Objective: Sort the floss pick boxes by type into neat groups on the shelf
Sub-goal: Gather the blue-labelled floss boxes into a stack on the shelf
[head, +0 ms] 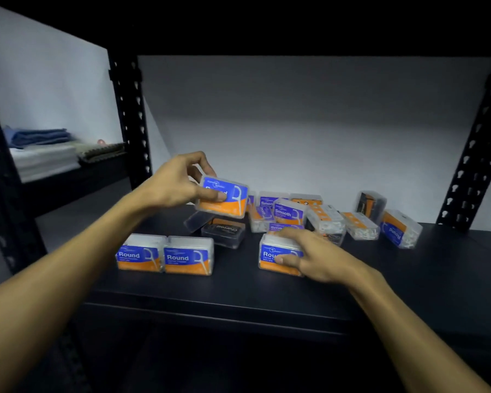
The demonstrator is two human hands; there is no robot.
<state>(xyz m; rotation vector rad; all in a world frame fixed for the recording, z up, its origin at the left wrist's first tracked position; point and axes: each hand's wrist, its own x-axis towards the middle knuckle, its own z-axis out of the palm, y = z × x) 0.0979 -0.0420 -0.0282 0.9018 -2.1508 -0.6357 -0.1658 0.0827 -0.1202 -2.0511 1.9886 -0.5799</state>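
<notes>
My left hand point(179, 181) holds a blue-and-orange floss pick box point(224, 199) in the air above the dark shelf point(182, 290); my thumb covers its label. My right hand point(309, 251) grips a box marked Round point(275, 258) that rests on the shelf. Two Round boxes point(165, 256) stand side by side at the front left. Behind lies a loose heap: a black Charcoal box point(224, 232), several Smooth boxes point(287, 214), and more boxes on their sides point(360, 224).
A clear empty box point(194, 221) lies under the held one. A black box point(372, 204) stands upright at the back right beside a tipped Round box point(398, 229). Black perforated uprights point(131, 114) frame the shelf. Folded towels point(44, 148) lie on the neighbouring shelf at left.
</notes>
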